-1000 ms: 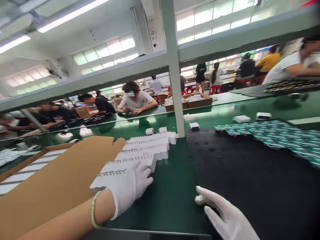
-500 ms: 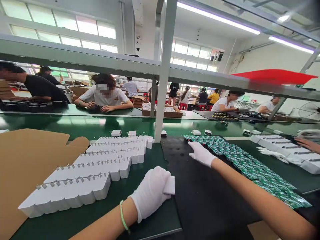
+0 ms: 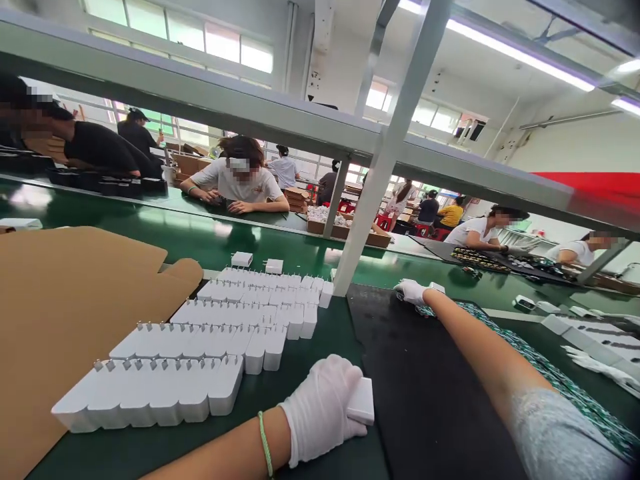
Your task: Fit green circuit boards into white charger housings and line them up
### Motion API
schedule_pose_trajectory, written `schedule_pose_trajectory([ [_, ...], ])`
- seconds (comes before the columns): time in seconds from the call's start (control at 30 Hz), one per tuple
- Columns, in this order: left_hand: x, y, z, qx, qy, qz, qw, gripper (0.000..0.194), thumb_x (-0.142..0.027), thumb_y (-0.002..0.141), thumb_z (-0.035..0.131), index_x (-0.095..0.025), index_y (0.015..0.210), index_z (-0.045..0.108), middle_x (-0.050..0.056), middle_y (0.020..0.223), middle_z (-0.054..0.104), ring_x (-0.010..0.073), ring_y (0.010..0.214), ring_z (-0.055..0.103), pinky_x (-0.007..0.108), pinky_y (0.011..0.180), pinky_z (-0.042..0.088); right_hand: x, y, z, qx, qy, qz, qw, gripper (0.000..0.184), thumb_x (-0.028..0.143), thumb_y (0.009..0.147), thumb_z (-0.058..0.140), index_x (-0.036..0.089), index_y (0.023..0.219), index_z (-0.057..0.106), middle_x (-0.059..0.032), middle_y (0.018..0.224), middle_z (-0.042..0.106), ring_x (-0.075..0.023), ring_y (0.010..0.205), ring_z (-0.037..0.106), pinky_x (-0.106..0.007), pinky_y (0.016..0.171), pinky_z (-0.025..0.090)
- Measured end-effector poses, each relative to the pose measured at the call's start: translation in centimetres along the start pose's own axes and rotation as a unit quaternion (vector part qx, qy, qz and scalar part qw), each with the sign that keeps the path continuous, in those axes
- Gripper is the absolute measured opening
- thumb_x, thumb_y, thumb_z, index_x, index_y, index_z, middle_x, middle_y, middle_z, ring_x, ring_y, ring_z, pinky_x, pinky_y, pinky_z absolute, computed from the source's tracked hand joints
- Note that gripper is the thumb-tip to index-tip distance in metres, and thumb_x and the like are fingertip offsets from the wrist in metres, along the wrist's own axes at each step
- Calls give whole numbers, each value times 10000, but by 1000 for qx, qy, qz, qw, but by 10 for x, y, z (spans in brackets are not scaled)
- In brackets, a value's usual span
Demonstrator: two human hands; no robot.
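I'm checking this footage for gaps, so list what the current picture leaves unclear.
In the head view:
White casing: partly covered by the left hand.
Right hand: too small to tell whether it grips anything.
Circuit boards: partly hidden behind the right forearm.
Cardboard: cut off by the left edge.

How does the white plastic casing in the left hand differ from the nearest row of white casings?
The held casing is single, gripped by the white-gloved left hand; the nearest row is several casings lined up on the green bench. The nearest row shows metal prongs; the held casing shows none, being partly covered. Both are white.
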State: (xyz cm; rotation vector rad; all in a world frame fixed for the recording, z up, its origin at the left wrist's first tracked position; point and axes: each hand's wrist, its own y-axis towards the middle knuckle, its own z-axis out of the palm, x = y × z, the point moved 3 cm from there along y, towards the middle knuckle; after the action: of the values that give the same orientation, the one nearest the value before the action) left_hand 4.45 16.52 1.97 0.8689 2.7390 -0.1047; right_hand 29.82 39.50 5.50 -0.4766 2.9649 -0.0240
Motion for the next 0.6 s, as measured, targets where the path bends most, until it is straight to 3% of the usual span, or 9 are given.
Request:
schedule_pose_trajectory([
  [0.2,2,0,3,3,-3,9,1000,447,-541,669,730,-176,897,608,95,927,617,299,883,602,408,755,510,-12,5,9,48,-45,14,998,253,305,927,585,164,1136,595,-80,1169,602,-208,991,614,-403,840,533],
  [0.37,-1,-1,-3,7,1,-3,1000,452,-522,666,744,-165,911,614,111,968,614,293,894,608,398,769,512,-1,-12,3,-2,-62,1,998,235,301,925,586,159,1111,605,-83,1169,602,-211,1009,605,-416,865,519],
  [0.47,-2,-1,-5,6,3,-9,1000,428,-508,657,749,-166,875,613,105,930,614,290,867,613,389,747,514,20,-45,4,-56,-53,-12,997,190,286,925,584,149,1052,619,-75,1124,616,-207,1002,602,-421,877,506],
  [0.6,-2,-4,-4,-9,-3,-5,1000,406,-459,691,738,-165,937,603,110,990,608,288,924,600,393,810,501,64,-120,21,-102,-9,-61,993,140,185,938,512,151,905,644,-88,1005,624,-213,990,587,-393,911,479],
])
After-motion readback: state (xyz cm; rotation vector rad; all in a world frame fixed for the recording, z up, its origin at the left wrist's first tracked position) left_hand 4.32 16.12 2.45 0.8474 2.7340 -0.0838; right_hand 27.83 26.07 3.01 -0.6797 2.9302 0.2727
